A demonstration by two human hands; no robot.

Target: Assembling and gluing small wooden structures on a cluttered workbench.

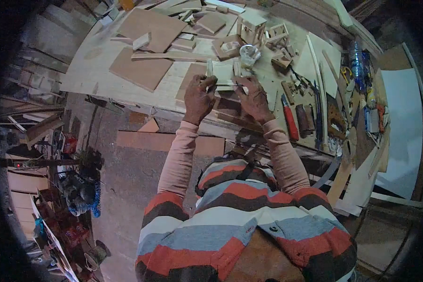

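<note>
Near the front edge of the workbench, my left hand (199, 97) and my right hand (254, 97) grip a small pale wooden frame (223, 71) from both sides. Two ridged upright side pieces and a light panel between them make it up. Fingers and thumbs are closed on its near corners; its underside is hidden. Just beyond my right hand stands a clear plastic tub (250, 55), its contents hard to make out. Behind the tub are a small wooden stool-like piece (252, 27) and another little slatted wooden piece (276, 34).
Brown boards (141, 69) and offcuts lie on the workbench (91, 70) to the left and back. On the right are a red-handled tool (290, 117), a handsaw (336, 121), several thin rods and a blue-tinted plastic bottle (356, 61). A long brown board (171, 142) lies below the bench edge.
</note>
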